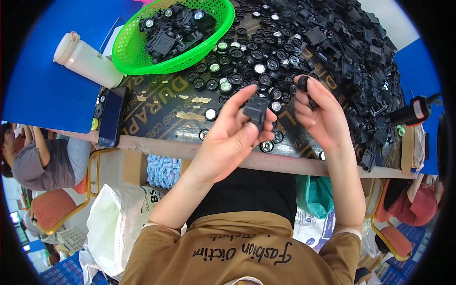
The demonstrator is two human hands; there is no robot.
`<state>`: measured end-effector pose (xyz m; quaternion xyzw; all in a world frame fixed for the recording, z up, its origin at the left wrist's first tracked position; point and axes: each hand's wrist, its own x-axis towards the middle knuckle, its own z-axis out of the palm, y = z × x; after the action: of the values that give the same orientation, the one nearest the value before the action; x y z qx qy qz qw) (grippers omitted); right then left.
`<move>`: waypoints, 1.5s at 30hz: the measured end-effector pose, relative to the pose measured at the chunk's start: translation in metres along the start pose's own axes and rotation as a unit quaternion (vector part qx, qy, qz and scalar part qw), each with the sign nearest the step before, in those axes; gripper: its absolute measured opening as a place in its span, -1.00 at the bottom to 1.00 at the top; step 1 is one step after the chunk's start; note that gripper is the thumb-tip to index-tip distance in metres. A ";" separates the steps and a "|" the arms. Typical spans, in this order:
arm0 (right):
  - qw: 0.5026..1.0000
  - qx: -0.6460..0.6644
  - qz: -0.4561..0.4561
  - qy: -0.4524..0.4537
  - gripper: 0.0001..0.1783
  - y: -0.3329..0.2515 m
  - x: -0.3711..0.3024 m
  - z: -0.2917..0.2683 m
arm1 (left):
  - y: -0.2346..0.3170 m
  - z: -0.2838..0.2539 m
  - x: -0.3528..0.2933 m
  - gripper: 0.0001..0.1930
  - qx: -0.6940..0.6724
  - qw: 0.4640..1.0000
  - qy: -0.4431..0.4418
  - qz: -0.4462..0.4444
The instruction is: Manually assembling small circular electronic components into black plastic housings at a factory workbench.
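Observation:
My left hand is closed around a black plastic toy car chassis, with the thumb on its near end and the index finger stretched along its far side. Off to the right, my right hand pinches a small black toy wheel between thumb and fingertips. The other fingers curl below it, over a dark piece I cannot make out. The wheel and the chassis are apart, both held above the table. Loose black wheels, some with silver or white hubs, lie spread beyond and beneath my hands.
A green basket of black parts stands at the back left, beside a white bottle and a phone. Black chassis parts are heaped on the right, near a black corded tool. The table's near edge runs below my hands.

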<state>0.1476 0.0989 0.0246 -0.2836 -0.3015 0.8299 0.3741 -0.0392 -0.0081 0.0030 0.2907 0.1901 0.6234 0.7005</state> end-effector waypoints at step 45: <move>0.988 -0.104 0.077 -0.078 -0.63 0.040 -0.053 0.024 | 0.015 0.009 0.006 -0.35 0.531 0.828 -0.064 0.171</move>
<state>0.1423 0.0283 0.0249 -0.2777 -0.3918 0.8400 0.2525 -0.0438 -0.0027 0.0203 0.6849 0.3934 0.5164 0.3308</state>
